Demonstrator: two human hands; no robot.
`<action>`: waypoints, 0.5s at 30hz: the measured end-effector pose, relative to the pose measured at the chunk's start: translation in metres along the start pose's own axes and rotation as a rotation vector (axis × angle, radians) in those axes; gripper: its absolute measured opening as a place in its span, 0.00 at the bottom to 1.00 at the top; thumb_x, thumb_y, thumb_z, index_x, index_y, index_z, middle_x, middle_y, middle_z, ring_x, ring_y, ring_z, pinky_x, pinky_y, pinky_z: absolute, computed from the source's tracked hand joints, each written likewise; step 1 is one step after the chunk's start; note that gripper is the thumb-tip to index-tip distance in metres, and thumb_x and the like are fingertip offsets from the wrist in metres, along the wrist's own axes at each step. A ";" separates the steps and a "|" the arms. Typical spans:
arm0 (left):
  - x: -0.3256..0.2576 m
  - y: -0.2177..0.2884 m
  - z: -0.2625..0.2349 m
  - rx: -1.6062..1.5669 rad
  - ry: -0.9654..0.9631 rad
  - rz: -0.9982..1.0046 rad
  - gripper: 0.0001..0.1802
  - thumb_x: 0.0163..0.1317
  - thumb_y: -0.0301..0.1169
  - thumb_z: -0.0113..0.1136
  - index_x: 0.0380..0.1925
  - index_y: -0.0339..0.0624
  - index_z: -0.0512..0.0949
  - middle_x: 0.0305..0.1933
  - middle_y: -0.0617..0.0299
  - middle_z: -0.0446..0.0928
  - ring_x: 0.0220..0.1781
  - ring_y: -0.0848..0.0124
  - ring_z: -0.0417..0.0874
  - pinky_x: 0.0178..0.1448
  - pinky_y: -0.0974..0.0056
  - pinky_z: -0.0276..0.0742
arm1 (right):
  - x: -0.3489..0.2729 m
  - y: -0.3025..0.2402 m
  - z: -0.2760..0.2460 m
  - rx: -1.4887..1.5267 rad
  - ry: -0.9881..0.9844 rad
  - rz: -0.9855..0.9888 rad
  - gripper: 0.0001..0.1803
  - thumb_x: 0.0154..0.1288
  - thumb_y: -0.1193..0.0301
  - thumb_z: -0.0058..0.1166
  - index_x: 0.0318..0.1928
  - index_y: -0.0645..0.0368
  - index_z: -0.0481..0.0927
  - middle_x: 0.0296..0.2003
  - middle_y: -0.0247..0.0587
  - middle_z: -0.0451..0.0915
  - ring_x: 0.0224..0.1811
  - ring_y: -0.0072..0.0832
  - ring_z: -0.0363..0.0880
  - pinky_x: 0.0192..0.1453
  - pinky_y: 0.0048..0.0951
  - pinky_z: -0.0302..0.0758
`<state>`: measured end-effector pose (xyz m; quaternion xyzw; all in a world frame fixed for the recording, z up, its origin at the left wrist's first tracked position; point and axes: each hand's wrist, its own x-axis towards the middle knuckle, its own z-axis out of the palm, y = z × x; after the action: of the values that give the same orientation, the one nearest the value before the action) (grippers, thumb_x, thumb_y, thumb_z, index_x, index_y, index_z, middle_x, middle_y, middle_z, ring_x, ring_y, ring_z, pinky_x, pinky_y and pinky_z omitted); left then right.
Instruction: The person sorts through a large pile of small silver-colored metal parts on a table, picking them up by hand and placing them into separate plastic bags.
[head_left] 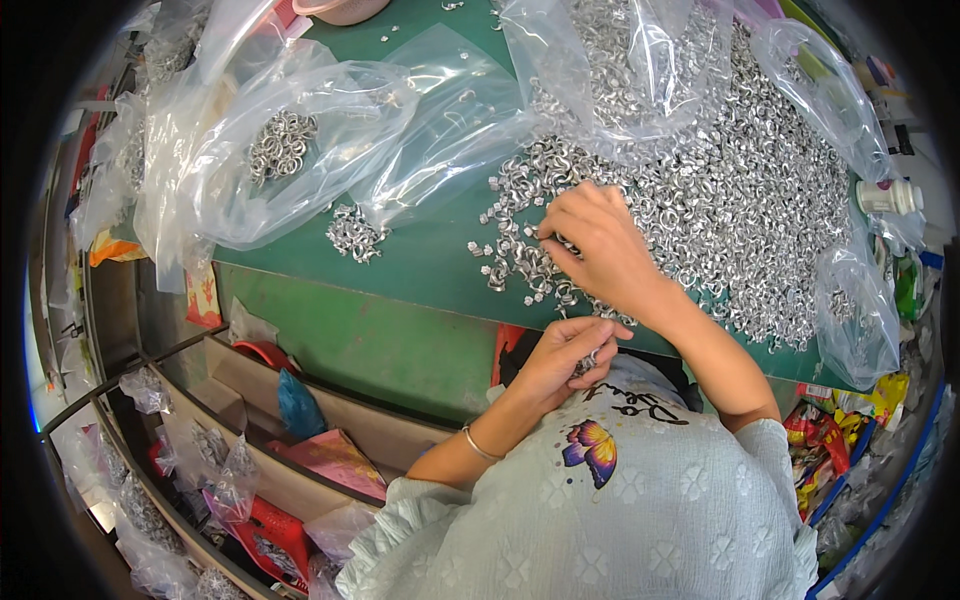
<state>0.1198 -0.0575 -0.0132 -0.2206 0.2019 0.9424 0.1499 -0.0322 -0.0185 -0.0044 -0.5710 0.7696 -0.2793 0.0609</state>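
Observation:
A wide heap of small silver ring-like metal pieces (740,190) covers the right side of the green table. Over the heap's left edge, my right hand (600,245) is bent with its fingers curled down among the pieces; what its fingertips pinch is hidden. My left hand (565,360) is closed at the table's front edge, close to my body. A few silver metal pieces (587,363) show between its curled fingers. To the left, a small separate pile of the same pieces (355,234) lies on the table.
A clear plastic bag (330,110) with a cluster of metal pieces lies at left. Another clear bag (640,90) rests on the heap. A white bottle (890,196) stands at the right edge. Below left, a drawer-like compartment (330,430) holds bags and a red basket (270,535).

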 end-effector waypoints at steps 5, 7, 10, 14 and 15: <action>0.000 -0.003 0.002 0.020 -0.029 -0.016 0.15 0.69 0.35 0.50 0.39 0.32 0.77 0.19 0.69 0.66 0.15 0.82 0.61 0.17 0.77 0.52 | 0.010 -0.008 0.016 -0.019 -0.069 -0.028 0.11 0.49 0.67 0.65 0.32 0.57 0.79 0.34 0.34 0.71 0.42 0.32 0.67 0.45 0.34 0.60; -0.001 -0.004 0.001 0.015 -0.024 -0.018 0.15 0.69 0.35 0.50 0.39 0.32 0.77 0.19 0.69 0.66 0.14 0.82 0.61 0.17 0.76 0.51 | 0.013 -0.011 0.014 -0.084 -0.111 -0.026 0.12 0.48 0.66 0.66 0.33 0.57 0.79 0.33 0.35 0.70 0.41 0.32 0.67 0.45 0.34 0.60; -0.001 -0.003 0.001 0.027 -0.009 -0.008 0.14 0.69 0.35 0.50 0.39 0.33 0.77 0.19 0.69 0.66 0.14 0.82 0.61 0.17 0.76 0.52 | 0.015 -0.017 0.015 -0.091 -0.124 0.007 0.12 0.45 0.68 0.66 0.31 0.57 0.78 0.32 0.35 0.69 0.41 0.33 0.66 0.45 0.34 0.59; 0.000 -0.002 0.000 0.004 -0.017 0.001 0.14 0.69 0.34 0.49 0.39 0.33 0.77 0.19 0.68 0.66 0.14 0.82 0.61 0.17 0.76 0.52 | 0.014 -0.016 0.021 0.064 -0.058 0.077 0.11 0.44 0.71 0.66 0.26 0.56 0.75 0.30 0.34 0.70 0.39 0.33 0.66 0.44 0.34 0.59; 0.000 -0.002 -0.001 0.000 -0.016 0.003 0.14 0.69 0.34 0.49 0.39 0.33 0.77 0.19 0.68 0.66 0.14 0.82 0.61 0.17 0.76 0.52 | 0.013 -0.014 0.020 0.116 -0.069 0.092 0.11 0.44 0.72 0.65 0.25 0.56 0.74 0.29 0.34 0.71 0.38 0.33 0.67 0.45 0.34 0.59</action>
<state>0.1208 -0.0561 -0.0146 -0.2128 0.2012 0.9443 0.1499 -0.0164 -0.0407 -0.0106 -0.5398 0.7750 -0.3003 0.1331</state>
